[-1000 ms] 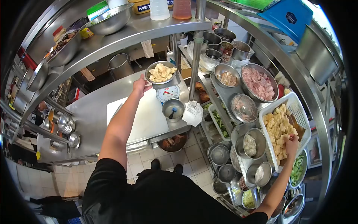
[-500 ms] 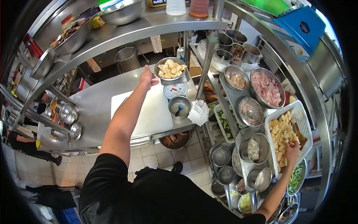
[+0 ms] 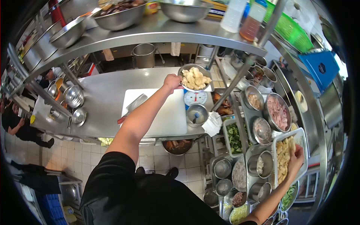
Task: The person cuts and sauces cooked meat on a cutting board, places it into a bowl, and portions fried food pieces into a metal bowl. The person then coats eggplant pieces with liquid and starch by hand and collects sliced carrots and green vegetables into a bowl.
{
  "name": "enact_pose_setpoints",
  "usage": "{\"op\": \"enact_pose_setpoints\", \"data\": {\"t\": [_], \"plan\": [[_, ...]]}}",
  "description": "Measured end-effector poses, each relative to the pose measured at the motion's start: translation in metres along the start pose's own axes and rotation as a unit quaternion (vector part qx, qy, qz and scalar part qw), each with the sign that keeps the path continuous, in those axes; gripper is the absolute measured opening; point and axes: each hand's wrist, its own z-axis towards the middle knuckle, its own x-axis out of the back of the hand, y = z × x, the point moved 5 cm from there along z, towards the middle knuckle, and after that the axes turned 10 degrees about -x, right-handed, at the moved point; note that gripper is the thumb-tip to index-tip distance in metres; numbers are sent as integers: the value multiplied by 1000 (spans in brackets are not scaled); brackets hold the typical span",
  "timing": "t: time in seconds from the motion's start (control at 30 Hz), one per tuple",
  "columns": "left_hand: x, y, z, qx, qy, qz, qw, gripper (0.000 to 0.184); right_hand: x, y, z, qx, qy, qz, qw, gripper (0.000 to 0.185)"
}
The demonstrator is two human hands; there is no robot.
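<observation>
My left hand [image 3: 172,81] is closed on the near-left rim of a metal bowl [image 3: 183,71] heaped with pale yellow food chunks [image 3: 195,78]. The bowl is above the platform of a kitchen scale [image 3: 195,98]; whether it rests there I cannot tell. To the right, my right hand [image 3: 296,160] reaches into a white perforated basket [image 3: 304,138] of similar pale yellow chunks [image 3: 283,159]. Its fingers are curled around chunks at the basket's right side, partly hidden by the hand. A cleaver [image 3: 135,103] with a red handle lies on the white cutting board [image 3: 165,116], left of my forearm.
Beside the board stands a small metal pot [image 3: 197,114] with a dark-handled tool, next to crumpled white paper [image 3: 213,124]. A metal bowl of pink raw meat [image 3: 278,112] sits behind the basket. A steel shelf [image 3: 157,36] with bowls and bottles crosses overhead. Another person [image 3: 18,125] stands far left.
My left hand has gone from open beside the bowl to gripping its rim. The right hand still works among the chunks in the basket. The view has shifted, and the cleaver now shows.
</observation>
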Motion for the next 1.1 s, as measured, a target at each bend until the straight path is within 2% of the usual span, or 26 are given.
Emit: {"op": "enact_pose_setpoints", "data": {"t": [0.07,0.13,0.23,0.33,0.37,0.4,0.47,0.5,0.6,0.63,0.7,0.73,0.77,0.8,0.87,0.93,1.0,1.1], "plan": [[36,6,-34,6,-24,-14,1000,10,-78,-97,-50,67,-64,73,993,25],[76,7,-77,22,-42,-43,998,8,-170,-169,-98,95,-154,94,979,24],[155,-10,-146,60,-42,-62,995,7,-315,-227,-180,90,-279,245,924,19],[249,-13,-228,61,0,-88,994,11,-439,-257,-289,78,-414,242,874,14],[287,-24,-250,56,11,-97,994,12,-474,-265,-330,130,-432,206,868,10],[326,-35,-271,51,22,-106,993,13,-493,-279,-367,209,-386,103,893,14],[406,-37,-320,69,94,-91,989,12,-508,-329,-449,397,-279,-12,874,22],[453,-44,-341,75,123,-80,986,12,-527,-340,-479,381,-339,10,860,31],[588,-51,-403,74,243,-75,964,11,-561,-376,-536,233,-427,123,865,38],[636,-50,-424,63,262,-83,959,7,-572,-382,-546,222,-442,125,860,40],[729,-35,-460,47,346,-32,936,8,-582,-394,-559,202,-463,120,855,33],[778,-34,-474,18,386,-61,920,8,-588,-394,-561,180,-480,109,852,30],[828,-30,-484,18,422,-16,906,8,-592,-394,-561,168,-494,110,846,29],[869,-22,-490,1,452,-33,891,8,-595,-393,-560,156,-506,112,841,27],[958,-22,-501,-36,497,-45,866,8,-607,-377,-543,187,-475,65,857,26],[1041,-36,-500,-59,545,-42,835,5,-626,-352,-522,117,-459,73,878,24],[1105,-52,-490,-116,631,-96,761,6,-650,-328,-503,83,-417,92,900,27],[1168,-68,-467,-125,712,-110,682,10,-681,-309,-502,41,-328,123,936,37]]}}
